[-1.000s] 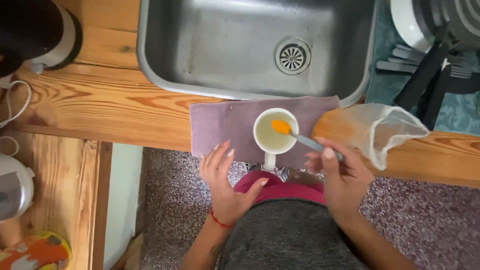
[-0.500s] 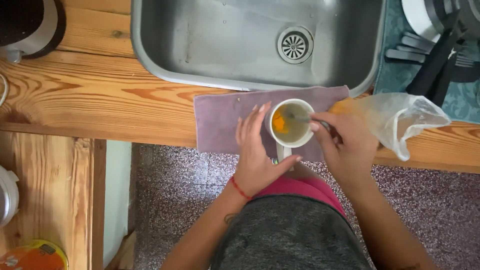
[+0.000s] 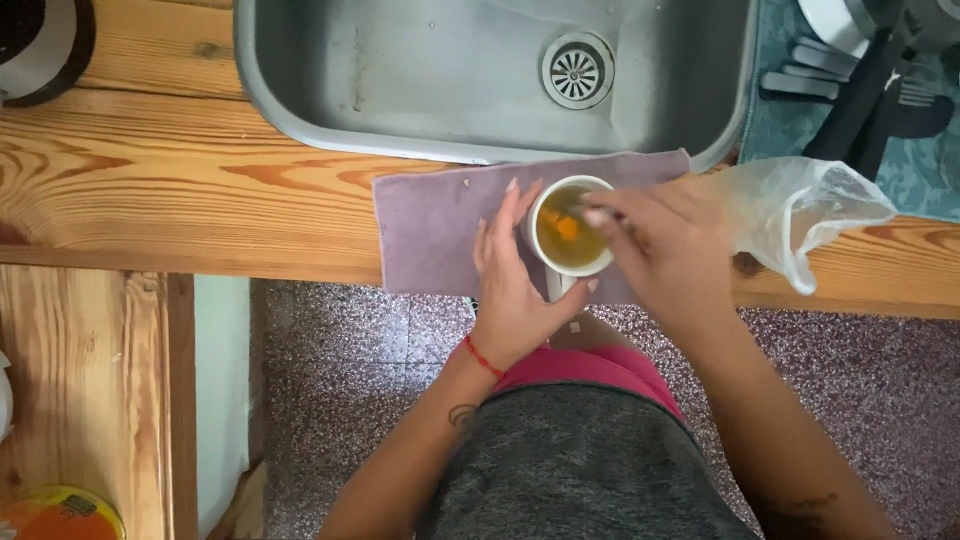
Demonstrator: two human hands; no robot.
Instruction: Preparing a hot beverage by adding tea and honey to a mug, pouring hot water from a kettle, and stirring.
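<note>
1. Head view, centre of frame: left hand (image 3: 510, 285) lies open, fingers flat against the white mug (image 3: 570, 240) on a purple cloth (image 3: 430, 225).
2. Right hand (image 3: 665, 250) pinches a utensil in the mug's yellowish liquid.
3. Clear plastic bag (image 3: 800, 210) lies right.

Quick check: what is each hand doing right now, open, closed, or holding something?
Left hand: open, fingers resting against the side of the white mug.
Right hand: closed on a utensil dipped in the mug; the utensil itself is mostly hidden.
</note>
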